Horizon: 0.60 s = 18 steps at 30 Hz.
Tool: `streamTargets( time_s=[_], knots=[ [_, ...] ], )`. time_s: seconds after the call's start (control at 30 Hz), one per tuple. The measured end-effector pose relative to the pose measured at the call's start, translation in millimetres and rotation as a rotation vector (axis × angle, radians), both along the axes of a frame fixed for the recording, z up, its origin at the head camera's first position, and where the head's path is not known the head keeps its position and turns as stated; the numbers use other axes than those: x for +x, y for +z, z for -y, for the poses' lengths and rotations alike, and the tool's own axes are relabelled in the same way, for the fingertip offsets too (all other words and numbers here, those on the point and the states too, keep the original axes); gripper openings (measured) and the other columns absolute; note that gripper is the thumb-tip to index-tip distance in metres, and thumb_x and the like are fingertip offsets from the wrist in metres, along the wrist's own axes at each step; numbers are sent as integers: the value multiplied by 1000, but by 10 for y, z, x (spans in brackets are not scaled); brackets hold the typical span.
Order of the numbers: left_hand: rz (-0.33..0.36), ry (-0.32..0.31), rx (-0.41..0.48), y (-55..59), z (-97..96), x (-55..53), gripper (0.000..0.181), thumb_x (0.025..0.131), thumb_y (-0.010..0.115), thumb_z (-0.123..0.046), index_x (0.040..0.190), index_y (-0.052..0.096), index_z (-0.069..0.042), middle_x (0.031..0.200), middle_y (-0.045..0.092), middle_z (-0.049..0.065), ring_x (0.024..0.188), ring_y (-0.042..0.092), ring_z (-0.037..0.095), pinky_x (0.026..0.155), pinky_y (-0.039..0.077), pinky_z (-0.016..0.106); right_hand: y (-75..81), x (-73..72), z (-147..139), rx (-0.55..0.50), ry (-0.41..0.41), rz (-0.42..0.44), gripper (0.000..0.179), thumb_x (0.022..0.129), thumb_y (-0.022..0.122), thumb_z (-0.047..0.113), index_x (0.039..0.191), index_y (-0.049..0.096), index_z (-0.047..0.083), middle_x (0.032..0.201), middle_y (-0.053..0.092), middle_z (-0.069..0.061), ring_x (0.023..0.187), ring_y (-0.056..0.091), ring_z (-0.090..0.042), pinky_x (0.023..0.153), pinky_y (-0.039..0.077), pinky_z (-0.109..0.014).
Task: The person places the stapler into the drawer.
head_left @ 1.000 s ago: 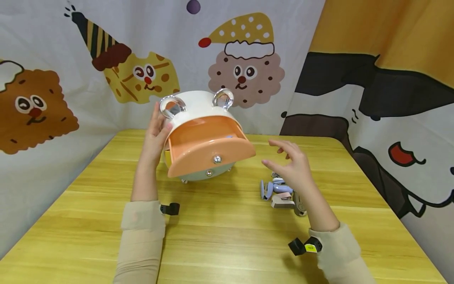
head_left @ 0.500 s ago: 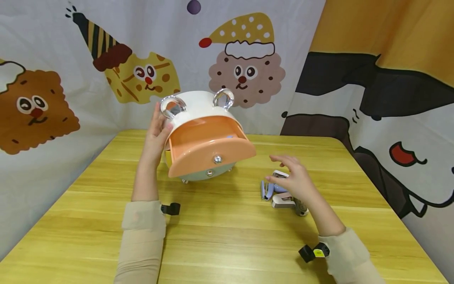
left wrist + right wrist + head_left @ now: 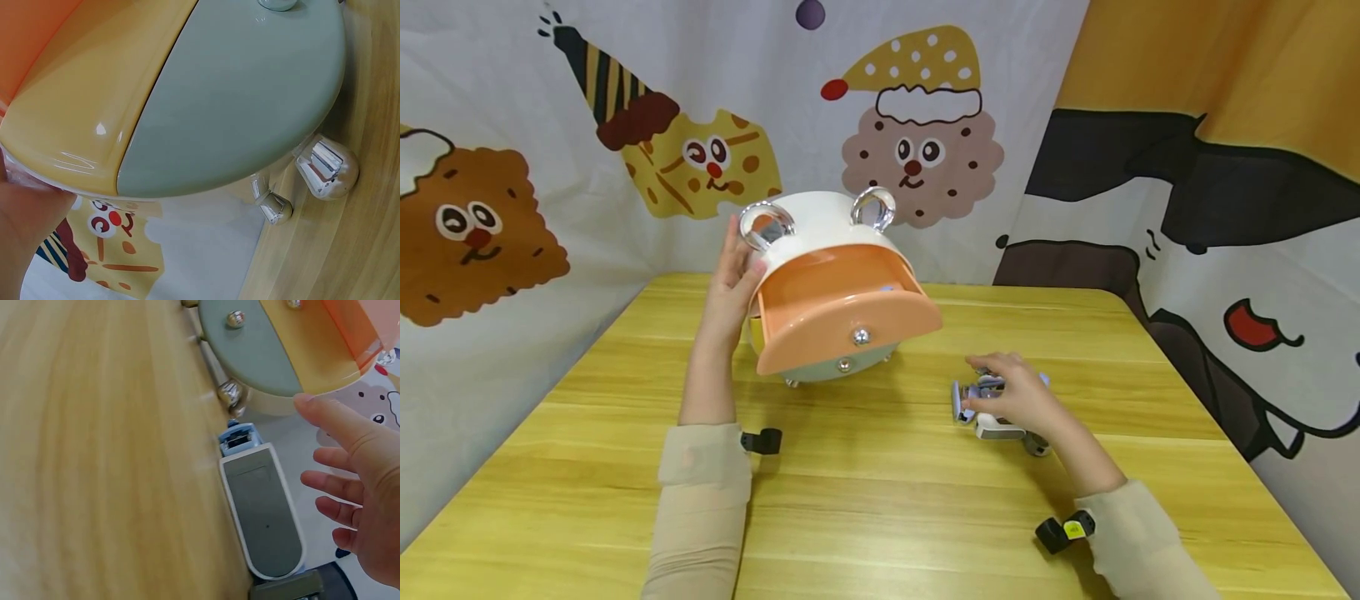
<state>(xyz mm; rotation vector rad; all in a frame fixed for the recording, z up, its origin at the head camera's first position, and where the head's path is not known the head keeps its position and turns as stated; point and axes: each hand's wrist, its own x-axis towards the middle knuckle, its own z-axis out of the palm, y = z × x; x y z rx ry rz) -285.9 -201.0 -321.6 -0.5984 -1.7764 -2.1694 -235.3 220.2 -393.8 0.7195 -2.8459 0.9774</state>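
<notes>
My left hand (image 3: 730, 283) grips the left side of a rounded drawer box (image 3: 820, 212) with a white top and shiny silver ears. Its thumb lies at the front edge. The orange top drawer (image 3: 812, 337) is pulled out, and a bit of something blue (image 3: 887, 289) shows inside. My right hand (image 3: 1018, 396) is low over a cluster of mini staplers, thumb and fingers spread apart. Beneath and beside it are a blue stapler (image 3: 957, 403), a white one (image 3: 996, 428) and a dark grey one (image 3: 1037, 445). A stapler's flat grey base (image 3: 265, 515) faces the right wrist view.
Below the orange drawer are a yellow drawer (image 3: 81, 119) and a green one (image 3: 237, 94), both closed. Silver feet (image 3: 328, 169) carry the box on the wooden table (image 3: 865, 500). A cartoon-printed curtain (image 3: 700, 75) hangs behind.
My right hand has come down and closer over the staplers, covering more of them. The left hand and the drawer box stay where they were.
</notes>
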Motion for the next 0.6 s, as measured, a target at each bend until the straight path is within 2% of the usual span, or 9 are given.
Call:
streamTargets(
  time_s=[0.23, 0.4, 0.6],
  knots=[
    [1, 4, -7, -4, 2, 4, 68, 101, 46, -13, 154, 11, -36, 152, 27, 13, 117, 49, 21, 81, 53, 25, -107, -25, -15, 78, 3, -18, 69, 75, 81, 39, 131, 58, 5, 132, 55, -15, 123, 41, -41, 94, 37, -63],
    [15, 16, -15, -3, 5, 10, 68, 101, 48, -14, 153, 13, -38, 151, 29, 12, 117, 49, 22, 81, 54, 25, -158, -26, -23, 100, 9, -34, 67, 75, 82, 38, 129, 60, 6, 127, 59, -12, 118, 46, -39, 92, 39, -60],
    [19, 11, -12, 0, 6, 5, 68, 100, 48, -14, 154, 11, -36, 152, 29, 10, 122, 46, 23, 82, 53, 25, -209, -24, -11, 118, 12, -43, 68, 72, 83, 41, 128, 62, 8, 124, 62, -9, 113, 49, -34, 94, 34, -59]
  ],
)
